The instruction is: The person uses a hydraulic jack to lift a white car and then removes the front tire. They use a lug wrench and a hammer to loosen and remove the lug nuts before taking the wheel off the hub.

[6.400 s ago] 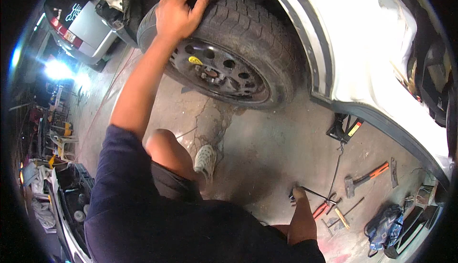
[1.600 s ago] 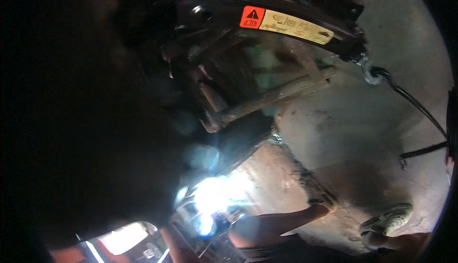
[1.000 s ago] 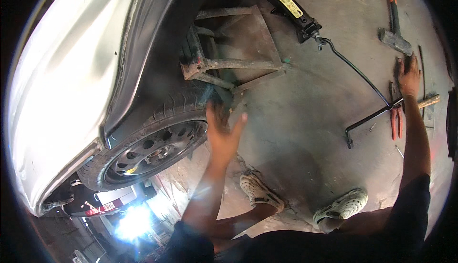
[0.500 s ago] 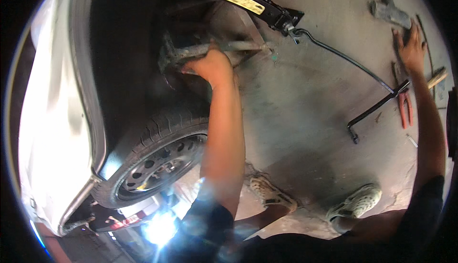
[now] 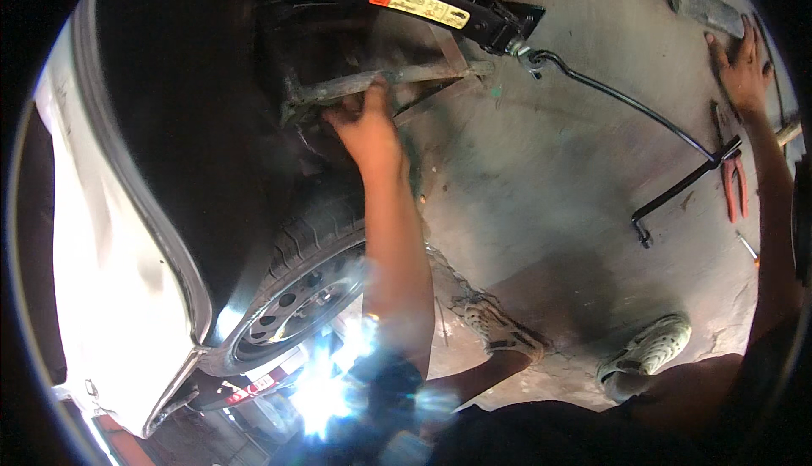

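Note:
My left hand [image 5: 370, 132] reaches under the car, its thumb over a bar of a worn metal stand [image 5: 414, 74] and its fingers curled below that bar. The fingertips are partly lost in shadow. Beyond the stand lies a black scissor jack [image 5: 423, 5] with a label, joined to a hooked crank rod [image 5: 626, 109]. At the far right my right hand [image 5: 746, 77] rests with fingers spread, the fingertips touching the end of a hammer head [image 5: 709, 13]. Below that wrist are red-handled pliers [image 5: 735, 189] and the crank's black angled handle [image 5: 677, 194].
On the left stands the white car body [image 5: 127, 254], with a wheel [image 5: 309, 301] close beside my left forearm. A small screwdriver [image 5: 748, 248] lies near my right forearm. My shoes [image 5: 651, 348] are on the concrete floor [image 5: 524, 212]. A bright light glares at lower left.
The view has shifted a little, so floor tools appear farther right. My left hand sits slightly lower against the stand's bar. My right hand stays at the hammer head.

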### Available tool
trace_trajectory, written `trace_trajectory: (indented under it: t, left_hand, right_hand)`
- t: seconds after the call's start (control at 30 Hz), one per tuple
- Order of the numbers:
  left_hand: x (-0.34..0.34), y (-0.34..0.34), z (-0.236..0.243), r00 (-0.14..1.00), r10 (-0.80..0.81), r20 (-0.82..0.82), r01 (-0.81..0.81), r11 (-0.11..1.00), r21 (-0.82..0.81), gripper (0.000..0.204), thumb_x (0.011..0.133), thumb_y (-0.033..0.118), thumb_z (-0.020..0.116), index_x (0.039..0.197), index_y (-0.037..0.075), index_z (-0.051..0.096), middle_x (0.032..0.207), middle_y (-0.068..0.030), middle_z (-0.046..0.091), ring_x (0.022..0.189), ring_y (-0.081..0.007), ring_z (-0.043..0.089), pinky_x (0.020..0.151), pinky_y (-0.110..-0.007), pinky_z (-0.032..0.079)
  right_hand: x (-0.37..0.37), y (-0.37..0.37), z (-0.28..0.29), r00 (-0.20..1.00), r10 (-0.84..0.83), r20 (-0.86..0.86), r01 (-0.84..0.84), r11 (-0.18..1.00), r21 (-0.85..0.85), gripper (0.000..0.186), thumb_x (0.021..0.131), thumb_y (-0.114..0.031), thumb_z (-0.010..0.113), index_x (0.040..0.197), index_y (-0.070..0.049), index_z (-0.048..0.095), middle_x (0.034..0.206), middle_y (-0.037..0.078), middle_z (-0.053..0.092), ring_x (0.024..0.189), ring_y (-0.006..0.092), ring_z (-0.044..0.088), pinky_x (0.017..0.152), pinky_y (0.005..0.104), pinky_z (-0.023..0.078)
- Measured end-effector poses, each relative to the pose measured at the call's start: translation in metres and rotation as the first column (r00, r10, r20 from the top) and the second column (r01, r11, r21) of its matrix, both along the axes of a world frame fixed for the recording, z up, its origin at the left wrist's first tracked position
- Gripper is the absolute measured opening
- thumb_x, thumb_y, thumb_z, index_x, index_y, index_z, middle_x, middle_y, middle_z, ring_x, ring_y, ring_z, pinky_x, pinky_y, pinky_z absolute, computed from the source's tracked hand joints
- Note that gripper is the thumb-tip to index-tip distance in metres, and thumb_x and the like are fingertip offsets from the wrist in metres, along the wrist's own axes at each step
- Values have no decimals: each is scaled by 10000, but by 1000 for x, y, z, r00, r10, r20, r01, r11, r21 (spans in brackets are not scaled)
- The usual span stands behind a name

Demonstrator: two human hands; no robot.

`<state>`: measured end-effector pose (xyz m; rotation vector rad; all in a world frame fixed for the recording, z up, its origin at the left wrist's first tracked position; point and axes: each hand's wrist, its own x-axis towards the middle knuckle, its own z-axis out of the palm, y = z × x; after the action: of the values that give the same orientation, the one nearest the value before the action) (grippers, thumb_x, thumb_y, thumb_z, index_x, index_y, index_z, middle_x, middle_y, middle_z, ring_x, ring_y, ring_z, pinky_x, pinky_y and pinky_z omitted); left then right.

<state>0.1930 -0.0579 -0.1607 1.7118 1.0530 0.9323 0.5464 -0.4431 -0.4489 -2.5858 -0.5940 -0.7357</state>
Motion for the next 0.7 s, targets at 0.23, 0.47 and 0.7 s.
trace_trajectory:
  t: [0.23, 0.47, 0.7]
  left_hand:
    - [1, -35, 140, 756, 272, -596, -26, 922, 387, 770, 923, 459, 718, 1394, -104, 482, 1437, -333, 504, 1359, -427, 479, 1168, -415, 324]
    - [26, 34, 162, 747, 359, -560, 96, 775, 624, 893, 917, 663, 590, 1418, -71, 513, 1488, -299, 485, 1396, -448, 457, 1170, -452, 350]
    - [-5, 92, 142, 635, 435, -639, 57, 798, 600, 877, 943, 732, 436, 1267, -51, 663, 1365, -306, 593, 1300, -436, 565, 1112, -467, 413]
  right_hand:
    - [-29, -8, 76, 963, 8, -271, -35, 995, -94, 979, 941, -674, 534, 1619, -104, 118, 1683, 131, 203, 1573, 288, 145, 1197, 689, 99]
    - [-45, -5, 130, 903, -73, -423, -21, 977, -214, 1008, 932, -653, 551, 1611, -53, 108, 1693, 133, 172, 1583, 294, 87, 1208, 672, 79]
    - [-53, -2, 132, 892, -63, -448, -39, 976, -214, 1004, 940, -670, 525, 1611, -43, 119, 1699, 117, 153, 1586, 293, 59, 1211, 664, 69]
